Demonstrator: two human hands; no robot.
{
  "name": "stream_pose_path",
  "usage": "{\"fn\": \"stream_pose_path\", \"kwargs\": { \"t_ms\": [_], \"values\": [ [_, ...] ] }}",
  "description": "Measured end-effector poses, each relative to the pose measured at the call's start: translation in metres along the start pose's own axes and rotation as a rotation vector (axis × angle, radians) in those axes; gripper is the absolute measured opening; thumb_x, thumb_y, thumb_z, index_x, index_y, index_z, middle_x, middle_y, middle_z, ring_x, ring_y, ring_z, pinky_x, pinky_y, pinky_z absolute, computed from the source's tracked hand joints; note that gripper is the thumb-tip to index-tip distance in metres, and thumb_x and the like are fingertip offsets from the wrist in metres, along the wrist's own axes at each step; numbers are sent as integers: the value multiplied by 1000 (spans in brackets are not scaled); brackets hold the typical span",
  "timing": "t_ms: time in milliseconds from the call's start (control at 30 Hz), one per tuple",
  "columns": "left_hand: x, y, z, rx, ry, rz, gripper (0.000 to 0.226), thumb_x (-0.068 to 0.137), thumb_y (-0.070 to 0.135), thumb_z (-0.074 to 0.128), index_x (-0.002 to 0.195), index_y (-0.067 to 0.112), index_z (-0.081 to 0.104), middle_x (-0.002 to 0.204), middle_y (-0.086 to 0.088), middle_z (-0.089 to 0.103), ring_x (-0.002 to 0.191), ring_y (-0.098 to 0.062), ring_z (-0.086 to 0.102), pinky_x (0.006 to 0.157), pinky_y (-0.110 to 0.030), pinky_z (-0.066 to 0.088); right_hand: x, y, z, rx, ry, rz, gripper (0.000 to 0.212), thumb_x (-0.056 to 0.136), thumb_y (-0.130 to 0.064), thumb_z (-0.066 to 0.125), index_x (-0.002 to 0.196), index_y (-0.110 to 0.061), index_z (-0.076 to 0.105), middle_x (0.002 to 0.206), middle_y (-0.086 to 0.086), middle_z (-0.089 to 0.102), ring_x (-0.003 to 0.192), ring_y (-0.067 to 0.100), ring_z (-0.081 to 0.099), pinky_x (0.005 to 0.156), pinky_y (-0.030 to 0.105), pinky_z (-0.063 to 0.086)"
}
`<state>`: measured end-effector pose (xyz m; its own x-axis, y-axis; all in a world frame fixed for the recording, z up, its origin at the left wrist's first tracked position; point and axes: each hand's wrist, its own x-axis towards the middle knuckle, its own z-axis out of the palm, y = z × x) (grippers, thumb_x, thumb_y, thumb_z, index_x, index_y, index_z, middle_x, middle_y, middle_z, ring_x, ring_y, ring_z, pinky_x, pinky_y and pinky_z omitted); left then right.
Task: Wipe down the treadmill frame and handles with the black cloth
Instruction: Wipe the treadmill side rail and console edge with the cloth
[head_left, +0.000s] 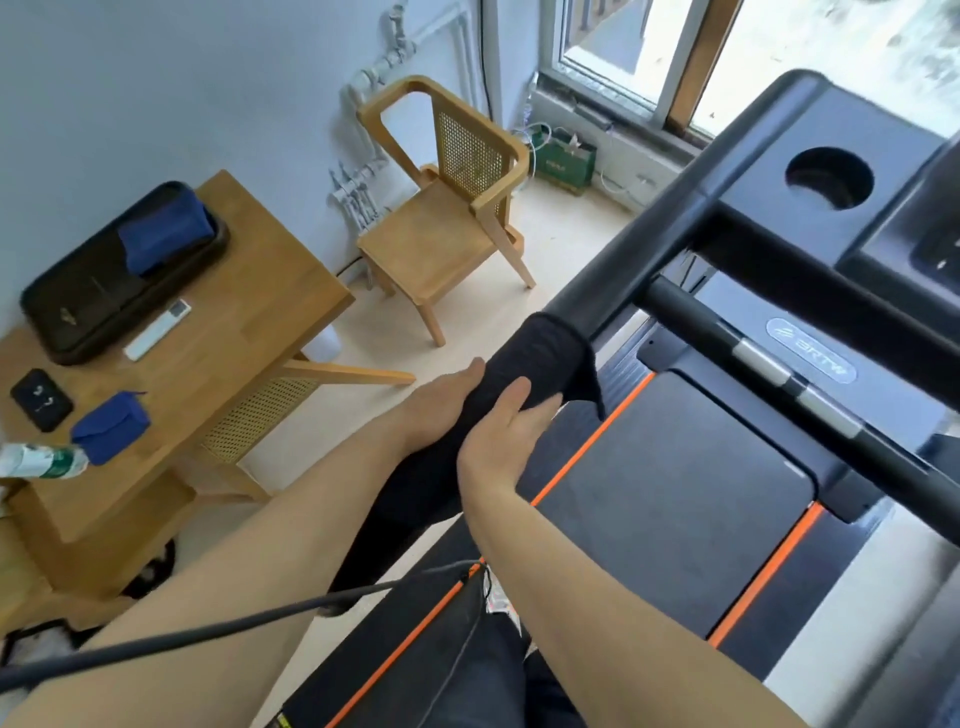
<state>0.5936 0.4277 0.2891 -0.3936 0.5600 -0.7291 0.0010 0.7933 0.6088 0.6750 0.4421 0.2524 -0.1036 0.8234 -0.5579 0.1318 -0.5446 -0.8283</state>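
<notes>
- The black cloth (545, 353) is wrapped around the treadmill's handle (649, 249) in the middle of the frame. One corner of it hangs down on the right side.
- The right hand (501, 431) grips the covered handle. The thumb lies on top of the cloth and the fingers curl around the lower side, with their tips hidden.
- The left hand (441, 410) lies against the left side of the same wrapped part. Its fingers are behind the handle, so I cannot tell how much they are curled.
- Lower right is the belt (675, 493) with orange stripes. The console (829, 179) at upper right is cut off by the edge.
- A blurred dark cable (208, 623) crosses the lower left.
- At the left stands a wooden table (260, 312) with a black tray (88, 296) and a white remote (158, 330). A bottle (41, 460) is cut by the left edge.
- A wooden chair (452, 208) stands behind, at upper centre.
</notes>
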Motion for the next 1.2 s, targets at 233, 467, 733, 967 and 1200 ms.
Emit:
{"fn": "stream_pose_path", "kwargs": {
  "t_ms": [233,467,733,967,1200],
  "values": [
    [77,111,30,-63,-92,198,43,105,42,30,119,19,63,127,-3,61,121,-19,51,113,-41,33,89,-88,-6,-94,277,-18,49,106,-40,28,138,-7,44,135,8,56,122,29,54,87,31,38],
    [70,80,20,25,-89,371,38,108,38,32,143,37,47,134,15,52,128,-9,46,113,-31,30,71,-63,-8,-454,140,-464,40,101,-24,34,139,-12,33,141,2,36,129,22,41,111,40,38],
    [104,171,38,-144,-213,259,29,107,40,33,104,40,63,106,13,66,86,10,53,69,-11,38,162,-136,-33,-1244,317,-588,59,99,-33,29,142,6,39,145,28,43,137,41,37,120,47,23],
    [162,265,65,-219,-192,103,37,101,49,42,89,26,68,100,3,68,88,-11,60,79,-29,45,266,-215,-59,-1370,293,-732,67,94,-35,25,144,6,38,150,27,41,143,40,32,121,49,20],
    [244,400,106,-51,-105,270,42,107,36,33,130,12,59,125,-5,56,104,-15,47,82,-20,32,397,-310,-85,-1393,343,-545,55,96,-39,22,118,-5,58,121,17,62,113,36,55,103,47,38]
  ]
}}
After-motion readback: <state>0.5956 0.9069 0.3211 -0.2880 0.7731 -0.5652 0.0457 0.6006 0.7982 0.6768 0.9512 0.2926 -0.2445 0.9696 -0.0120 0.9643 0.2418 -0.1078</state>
